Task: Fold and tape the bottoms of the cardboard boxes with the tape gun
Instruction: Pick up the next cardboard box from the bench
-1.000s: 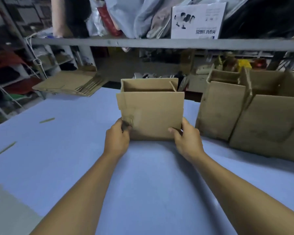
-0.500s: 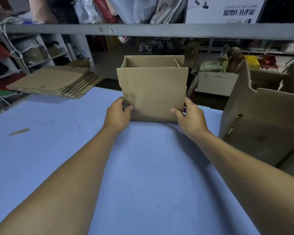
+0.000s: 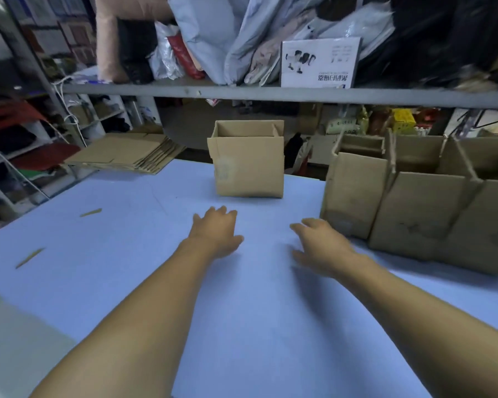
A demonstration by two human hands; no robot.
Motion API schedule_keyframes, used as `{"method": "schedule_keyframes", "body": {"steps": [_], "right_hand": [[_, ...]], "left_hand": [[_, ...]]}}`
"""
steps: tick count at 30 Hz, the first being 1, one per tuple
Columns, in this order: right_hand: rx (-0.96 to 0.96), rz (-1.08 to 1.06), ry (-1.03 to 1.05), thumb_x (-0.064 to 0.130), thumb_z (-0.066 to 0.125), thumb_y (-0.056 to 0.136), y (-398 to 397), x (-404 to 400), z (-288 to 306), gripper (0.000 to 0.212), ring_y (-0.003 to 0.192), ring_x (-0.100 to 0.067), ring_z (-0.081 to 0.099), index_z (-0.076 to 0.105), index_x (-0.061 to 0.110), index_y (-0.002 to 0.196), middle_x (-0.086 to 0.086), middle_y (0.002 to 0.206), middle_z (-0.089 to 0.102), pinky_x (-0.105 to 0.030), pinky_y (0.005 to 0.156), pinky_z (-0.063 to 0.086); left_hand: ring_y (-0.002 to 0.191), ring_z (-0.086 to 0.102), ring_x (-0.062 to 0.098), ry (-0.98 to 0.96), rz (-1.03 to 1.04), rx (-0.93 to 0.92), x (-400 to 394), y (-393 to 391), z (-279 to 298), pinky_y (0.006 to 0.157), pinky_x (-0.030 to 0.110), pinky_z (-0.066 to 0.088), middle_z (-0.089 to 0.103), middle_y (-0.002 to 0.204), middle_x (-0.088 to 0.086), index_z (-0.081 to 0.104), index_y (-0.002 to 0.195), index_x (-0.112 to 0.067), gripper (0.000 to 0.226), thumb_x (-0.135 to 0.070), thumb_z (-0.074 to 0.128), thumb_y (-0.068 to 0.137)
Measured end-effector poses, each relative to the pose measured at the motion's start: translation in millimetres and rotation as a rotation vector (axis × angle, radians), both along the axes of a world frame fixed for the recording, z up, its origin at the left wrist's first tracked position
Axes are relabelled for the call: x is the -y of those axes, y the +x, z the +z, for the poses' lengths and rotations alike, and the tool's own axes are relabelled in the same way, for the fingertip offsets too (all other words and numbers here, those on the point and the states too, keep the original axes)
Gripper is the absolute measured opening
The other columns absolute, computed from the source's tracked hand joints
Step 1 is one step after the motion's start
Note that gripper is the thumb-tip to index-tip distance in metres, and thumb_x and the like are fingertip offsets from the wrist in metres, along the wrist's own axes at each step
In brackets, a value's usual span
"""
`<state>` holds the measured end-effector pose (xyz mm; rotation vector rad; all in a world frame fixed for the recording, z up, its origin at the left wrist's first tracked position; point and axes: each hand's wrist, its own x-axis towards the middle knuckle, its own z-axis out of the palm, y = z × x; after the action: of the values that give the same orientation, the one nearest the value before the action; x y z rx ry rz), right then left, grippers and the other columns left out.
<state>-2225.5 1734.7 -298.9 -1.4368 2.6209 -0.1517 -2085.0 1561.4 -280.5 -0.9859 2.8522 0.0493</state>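
Note:
An assembled cardboard box (image 3: 247, 165) stands upright with its top open at the far edge of the blue table (image 3: 127, 239). My left hand (image 3: 216, 229) hovers over the table a short way in front of it, palm down, fingers spread, holding nothing. My right hand (image 3: 319, 242) is beside it to the right, also empty and spread, slightly blurred. Neither hand touches the box. No tape gun is in view.
Several open upright boxes (image 3: 414, 205) crowd the right side of the table. A stack of flat cardboard blanks (image 3: 127, 152) lies at the far left. A grey shelf rail (image 3: 242, 93) loaded with bags runs overhead. Small cardboard scraps (image 3: 89, 212) lie on the left.
Both hands have let go of the box and drawn back toward me. The box now stands alone at the table's far edge.

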Motion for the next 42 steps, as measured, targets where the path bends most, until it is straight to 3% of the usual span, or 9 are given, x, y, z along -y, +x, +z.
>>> {"method": "schedule_keyframes", "body": {"steps": [8,17,22,24,27,30,33,35,42], "right_hand": [[-0.198,0.046,0.076,0.032,0.054,0.097,12,-96,33,0.052,0.149,-0.028,0.012,0.038,0.018,0.145,-0.009,0.153,0.031,-0.042,0.103,0.044],[-0.270,0.067,0.099,0.030,0.053,0.097,-42,-94,32,0.053,0.144,-0.027,0.022,0.037,0.024,0.147,-0.008,0.153,0.032,-0.041,0.097,0.048],[-0.353,0.103,0.145,0.028,0.053,0.095,-62,-112,31,0.045,0.139,-0.025,0.029,0.046,0.021,0.139,-0.007,0.143,0.042,-0.038,0.089,0.050],[-0.366,0.111,0.154,0.026,0.052,0.096,-63,-123,32,0.042,0.143,-0.025,0.024,0.048,0.019,0.137,-0.007,0.144,0.042,-0.038,0.089,0.049],[-0.348,0.113,0.141,0.025,0.053,0.095,-62,-136,35,0.044,0.141,-0.026,0.028,0.048,0.020,0.139,-0.007,0.145,0.042,-0.037,0.089,0.049],[-0.292,0.081,0.098,0.029,0.056,0.095,-55,-144,38,0.046,0.136,-0.026,0.034,0.047,0.022,0.140,-0.007,0.142,0.044,-0.039,0.091,0.052],[-0.188,0.030,0.017,0.033,0.055,0.094,-44,-152,39,0.041,0.127,-0.024,0.041,0.051,0.021,0.133,-0.006,0.134,0.048,-0.042,0.090,0.053],[-0.112,-0.017,-0.059,0.035,0.055,0.094,-37,-162,39,0.039,0.116,-0.022,0.045,0.052,0.022,0.130,-0.003,0.125,0.051,-0.041,0.085,0.053],[0.065,-0.105,-0.174,0.057,0.056,0.091,18,-201,23,0.055,0.116,-0.028,0.050,0.047,0.020,0.130,-0.007,0.129,0.052,-0.041,0.091,0.046]], "left_hand": [[0.149,0.010,0.030,-0.148,-0.299,0.060,-94,-2,31,0.116,0.057,0.014,0.016,0.162,0.008,0.026,0.152,-0.022,0.059,-0.038,0.047,0.100],[0.150,0.003,0.029,-0.188,-0.429,-0.132,-111,-90,47,0.118,0.054,0.017,0.003,0.164,0.008,0.033,0.149,-0.019,0.055,-0.026,0.052,0.097],[0.147,0.020,0.033,-0.343,-0.567,-0.463,-118,-136,59,0.110,0.055,0.034,0.033,0.154,0.013,0.053,0.119,-0.005,0.034,-0.001,0.059,0.086],[0.147,0.020,0.031,-0.294,-0.546,-0.444,-128,-149,64,0.115,0.055,0.027,0.034,0.153,0.011,0.046,0.124,-0.008,0.045,0.004,0.060,0.083],[0.126,0.045,0.031,-0.268,-0.437,-0.420,-143,-162,74,0.113,0.056,0.029,0.049,0.128,0.008,0.043,0.128,-0.016,0.057,0.001,0.066,0.079],[0.110,0.050,0.028,-0.348,-0.452,-0.351,-157,-153,84,0.099,0.048,0.038,0.053,0.110,0.005,0.056,0.120,-0.022,0.038,-0.005,0.062,0.086],[0.089,0.054,0.027,-0.199,-0.478,-0.330,-156,-122,80,0.072,0.038,0.044,0.047,0.094,0.000,0.060,0.083,-0.024,0.019,-0.005,0.061,0.085],[0.079,0.055,0.026,-0.069,-0.482,-0.403,-151,-94,75,0.068,0.042,0.050,0.049,0.088,0.000,0.056,0.071,-0.020,0.019,-0.006,0.062,0.082],[0.085,0.062,0.021,0.417,-0.343,-0.626,-185,22,69,0.075,0.039,0.053,0.063,0.091,0.008,0.071,0.083,-0.007,0.017,0.002,0.058,0.078]]}}
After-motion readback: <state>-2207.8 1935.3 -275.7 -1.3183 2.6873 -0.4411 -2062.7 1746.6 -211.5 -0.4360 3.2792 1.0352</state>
